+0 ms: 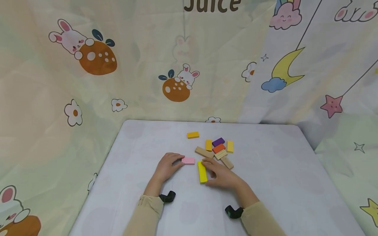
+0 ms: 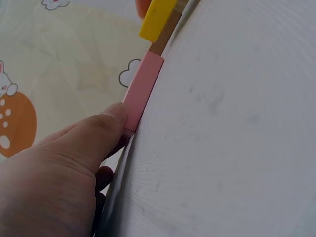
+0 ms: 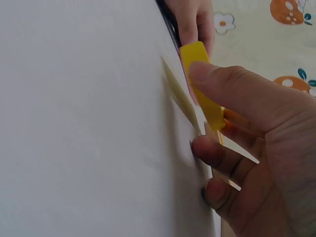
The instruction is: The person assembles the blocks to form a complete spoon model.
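Note:
On the white table, my left hand (image 1: 167,167) pinches the left end of a pink block (image 1: 188,161) between thumb and fingers. The left wrist view shows the thumb pressed against that block's end. My right hand (image 1: 223,175) holds a long yellow block (image 1: 202,172) by its ends, just right of the pink one. In the right wrist view the thumb lies on this yellow block (image 3: 201,86), which is held a little above the tabletop. The other fingertips are partly hidden behind it.
Beyond the right hand lies a loose cluster: a purple block (image 1: 218,142), an orange block (image 1: 219,148), yellow blocks (image 1: 230,146) and plain wooden blocks (image 1: 203,152). Another yellow block (image 1: 193,135) lies farther back. A printed cloth (image 1: 141,82) hangs behind the table (image 1: 274,183).

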### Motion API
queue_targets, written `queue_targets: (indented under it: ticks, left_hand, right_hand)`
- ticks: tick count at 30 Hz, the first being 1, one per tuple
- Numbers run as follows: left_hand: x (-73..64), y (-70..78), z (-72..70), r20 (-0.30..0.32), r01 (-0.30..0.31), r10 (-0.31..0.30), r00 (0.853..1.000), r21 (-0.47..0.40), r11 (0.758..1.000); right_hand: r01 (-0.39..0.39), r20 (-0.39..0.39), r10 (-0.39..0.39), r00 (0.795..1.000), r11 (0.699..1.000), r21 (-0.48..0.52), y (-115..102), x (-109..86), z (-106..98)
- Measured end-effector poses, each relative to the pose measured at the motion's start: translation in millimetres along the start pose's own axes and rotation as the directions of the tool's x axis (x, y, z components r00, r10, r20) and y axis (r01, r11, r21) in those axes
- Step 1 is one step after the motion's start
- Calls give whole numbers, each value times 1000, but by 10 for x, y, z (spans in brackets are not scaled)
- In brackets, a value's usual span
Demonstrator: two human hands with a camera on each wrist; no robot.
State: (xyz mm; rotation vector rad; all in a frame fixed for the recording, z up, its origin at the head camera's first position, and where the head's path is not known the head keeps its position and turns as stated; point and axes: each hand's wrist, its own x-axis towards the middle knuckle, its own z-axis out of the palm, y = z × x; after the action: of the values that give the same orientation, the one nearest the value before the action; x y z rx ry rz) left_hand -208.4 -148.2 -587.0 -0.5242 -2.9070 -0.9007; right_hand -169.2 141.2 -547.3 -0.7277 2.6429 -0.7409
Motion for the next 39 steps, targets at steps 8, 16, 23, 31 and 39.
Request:
queue_targets:
  ticks: [8,16,23,31,39]
  left_hand:
    - [-1,24,-1,-9,-2,2,1000,35,999]
    - [0,30,-4,-6,-5,6,1000,34,999]
    - [5,25,-2,-9,0,1,1000,29,1000]
    - [-2,12,21,-1,13,-13,1000,35,999]
    - [1,-17,27,-1,-2,2,1000,41,999]
  right_hand:
    - [-3,-45,3,999,1000,-6,-277,63,262]
    - [12,-93,-24,995,992,-123,-443,161,413]
    - [-9,-109,-15,994,976,-217,-436,208,485]
    - [9,-113,-37,993,971,-240,-415,204,506]
    - [4,-103,-28,994,974,-225,-427,186,487]
